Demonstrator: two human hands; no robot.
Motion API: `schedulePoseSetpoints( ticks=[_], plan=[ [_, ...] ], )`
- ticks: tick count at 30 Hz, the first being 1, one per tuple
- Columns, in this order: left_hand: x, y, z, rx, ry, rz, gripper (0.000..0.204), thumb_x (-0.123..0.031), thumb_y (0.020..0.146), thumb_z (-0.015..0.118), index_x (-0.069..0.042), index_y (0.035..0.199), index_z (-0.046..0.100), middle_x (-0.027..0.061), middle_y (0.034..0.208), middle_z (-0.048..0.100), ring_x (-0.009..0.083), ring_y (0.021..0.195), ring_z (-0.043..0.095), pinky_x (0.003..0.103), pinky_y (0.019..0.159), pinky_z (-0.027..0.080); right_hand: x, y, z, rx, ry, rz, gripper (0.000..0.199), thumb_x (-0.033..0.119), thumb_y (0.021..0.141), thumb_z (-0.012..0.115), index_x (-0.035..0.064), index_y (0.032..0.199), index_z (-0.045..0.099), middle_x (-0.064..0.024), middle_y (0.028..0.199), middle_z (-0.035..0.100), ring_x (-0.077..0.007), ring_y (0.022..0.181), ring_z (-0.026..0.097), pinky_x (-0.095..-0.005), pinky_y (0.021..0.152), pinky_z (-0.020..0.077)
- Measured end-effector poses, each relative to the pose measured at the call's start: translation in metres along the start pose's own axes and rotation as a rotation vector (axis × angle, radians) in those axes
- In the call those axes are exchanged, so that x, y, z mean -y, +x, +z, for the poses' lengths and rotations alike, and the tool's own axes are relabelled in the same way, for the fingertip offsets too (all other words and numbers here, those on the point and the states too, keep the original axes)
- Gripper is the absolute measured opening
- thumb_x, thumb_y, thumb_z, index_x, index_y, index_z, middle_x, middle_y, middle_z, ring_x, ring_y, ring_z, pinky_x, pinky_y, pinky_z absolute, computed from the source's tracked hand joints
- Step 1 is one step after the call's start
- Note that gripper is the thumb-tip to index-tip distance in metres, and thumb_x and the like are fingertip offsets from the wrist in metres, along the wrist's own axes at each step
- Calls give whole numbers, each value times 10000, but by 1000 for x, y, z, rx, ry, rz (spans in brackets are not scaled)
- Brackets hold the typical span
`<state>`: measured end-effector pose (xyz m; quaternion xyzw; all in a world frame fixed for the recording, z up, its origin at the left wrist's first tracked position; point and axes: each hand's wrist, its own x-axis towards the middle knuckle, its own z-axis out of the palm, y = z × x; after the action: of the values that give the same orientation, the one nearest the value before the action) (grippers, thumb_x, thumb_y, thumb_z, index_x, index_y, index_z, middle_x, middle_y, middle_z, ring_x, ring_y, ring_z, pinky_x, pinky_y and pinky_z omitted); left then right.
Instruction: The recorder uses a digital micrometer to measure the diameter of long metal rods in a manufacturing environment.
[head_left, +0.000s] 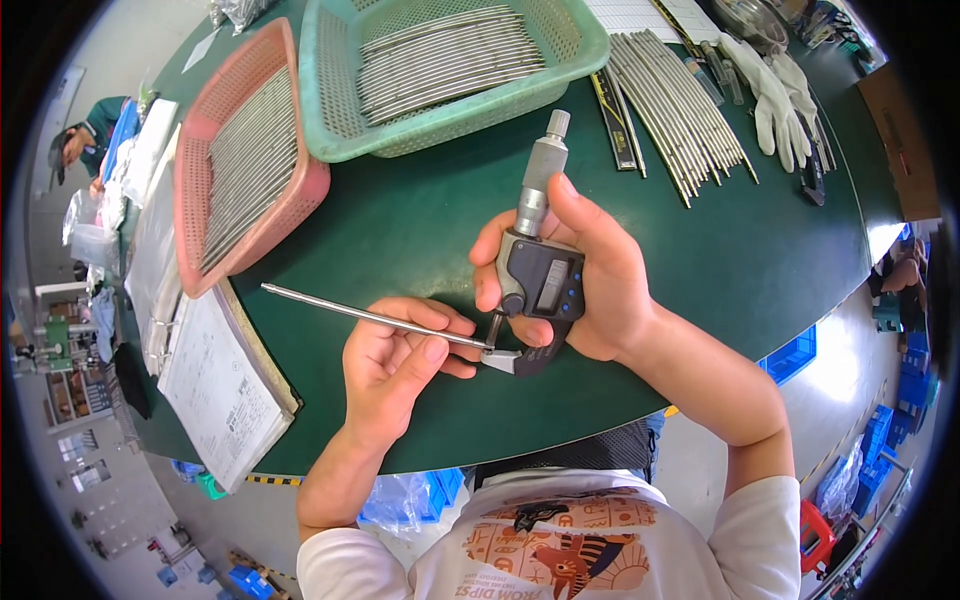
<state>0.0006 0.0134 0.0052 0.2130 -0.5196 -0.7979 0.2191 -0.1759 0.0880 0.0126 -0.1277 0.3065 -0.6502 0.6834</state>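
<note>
Our left hand (385, 365) pinches the rod (370, 315), our right hand (612, 280) grips the micrometer (545, 275), and careless tilting may cause slipping.

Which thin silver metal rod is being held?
The rod in the left hand, its end at the black and silver digital micrometer; others lie in the pink plastic basket, green plastic basket or on the green table.

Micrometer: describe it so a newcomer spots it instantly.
Over the green table, find the wearer's right hand. It holds the micrometer, silver barrel pointing toward the green basket. Unlike the nearby silver rods, it has a display and blue buttons.
</note>
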Motion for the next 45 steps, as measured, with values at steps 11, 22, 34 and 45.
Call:
schedulePoseSetpoints(
  ticks=[11,22,34,45],
  plan=[
    [0,0,-1,14,-12,11,146,-41,820,514,11,941,450,176,918,538,210,768,597,284,638,531,0,0,0,5,38,8,587,496,847,236,-12,870,528,-110,684,569,-136,435,453,-223,402,371],
    [1,1,0,20,-39,8,189,-30,806,523,25,968,445,176,955,532,220,789,598,294,651,531,1,-1,0,-16,13,-2,535,503,826,333,9,822,537,-107,665,566,-132,432,452,-225,403,366],
    [4,1,-3,-33,-28,-9,185,-22,801,537,27,956,448,136,897,537,209,760,607,285,631,538,-1,1,2,-18,-33,-10,564,539,808,345,10,828,541,-86,661,563,-126,431,452,-216,401,362],
    [-20,7,-3,-183,221,188,136,-95,828,506,-5,914,449,79,771,515,128,586,538,220,547,468,-7,5,1,-39,-34,-2,658,554,847,171,-12,896,504,-136,685,559,-149,411,456,-226,375,372]
  ],
)
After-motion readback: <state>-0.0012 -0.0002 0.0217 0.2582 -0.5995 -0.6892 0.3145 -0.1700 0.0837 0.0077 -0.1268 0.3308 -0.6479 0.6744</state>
